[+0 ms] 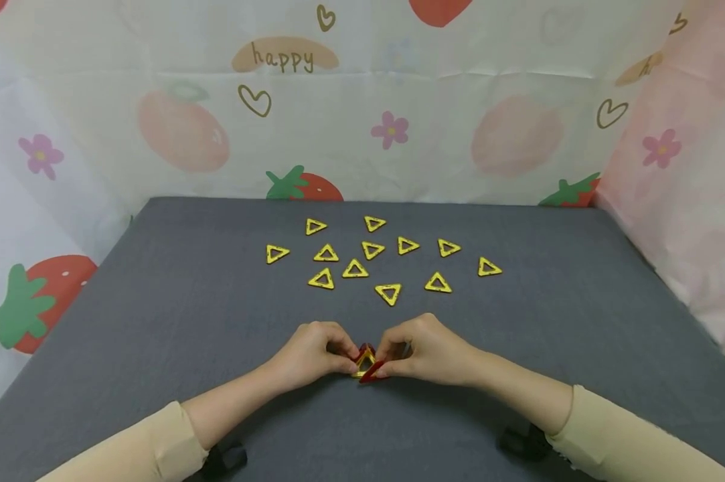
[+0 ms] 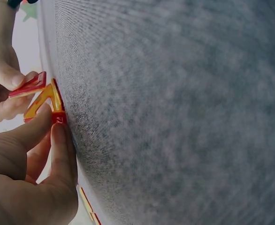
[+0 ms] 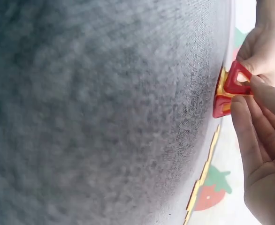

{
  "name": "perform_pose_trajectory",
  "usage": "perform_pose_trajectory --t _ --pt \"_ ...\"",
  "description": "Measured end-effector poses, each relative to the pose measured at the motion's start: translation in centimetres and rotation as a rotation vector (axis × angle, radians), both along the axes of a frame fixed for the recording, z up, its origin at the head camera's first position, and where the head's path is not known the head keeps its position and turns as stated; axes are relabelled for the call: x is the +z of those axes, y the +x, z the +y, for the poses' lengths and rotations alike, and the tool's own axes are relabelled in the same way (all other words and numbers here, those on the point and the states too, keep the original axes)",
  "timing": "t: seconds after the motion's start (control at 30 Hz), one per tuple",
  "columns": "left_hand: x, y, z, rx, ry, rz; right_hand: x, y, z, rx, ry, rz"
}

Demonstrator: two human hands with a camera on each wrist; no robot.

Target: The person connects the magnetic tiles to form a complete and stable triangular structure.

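Observation:
Near the front middle of the table, my left hand pinches a small cluster of triangular tiles between thumb and fingers. A yellow triangular frame with red edges stands tilted in that cluster, above the tabletop. My right hand pinches a separate-looking red triangular tile, slanted against the cluster's near right side. Another red triangle shows beneath it in the right wrist view. Fingers partly hide the joins, so I cannot tell which edges touch.
Beyond the hands, several loose yellow triangular tiles lie flat and spread over the grey tablecloth. A fruit-printed curtain hangs behind the table and along both sides.

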State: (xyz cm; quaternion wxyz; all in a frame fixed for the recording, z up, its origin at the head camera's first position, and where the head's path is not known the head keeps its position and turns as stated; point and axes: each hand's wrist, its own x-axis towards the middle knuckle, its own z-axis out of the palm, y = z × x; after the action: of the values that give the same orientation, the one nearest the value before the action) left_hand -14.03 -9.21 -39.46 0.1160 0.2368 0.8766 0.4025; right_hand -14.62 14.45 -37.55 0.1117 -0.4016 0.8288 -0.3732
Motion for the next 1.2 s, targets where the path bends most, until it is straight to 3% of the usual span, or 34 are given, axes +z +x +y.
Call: perform_pose_trajectory --t 0.7,1.2 --pt "0.0 0.1 -0.3 -0.018 0.010 -0.009 -0.4 0.3 -1.1 -0.030 -0.020 0.104" --pt "-0.1 -0.1 -0.2 -0.019 0.027 -0.034 -0.5 0.5 -1.1 -0.080 -0.024 0.093"
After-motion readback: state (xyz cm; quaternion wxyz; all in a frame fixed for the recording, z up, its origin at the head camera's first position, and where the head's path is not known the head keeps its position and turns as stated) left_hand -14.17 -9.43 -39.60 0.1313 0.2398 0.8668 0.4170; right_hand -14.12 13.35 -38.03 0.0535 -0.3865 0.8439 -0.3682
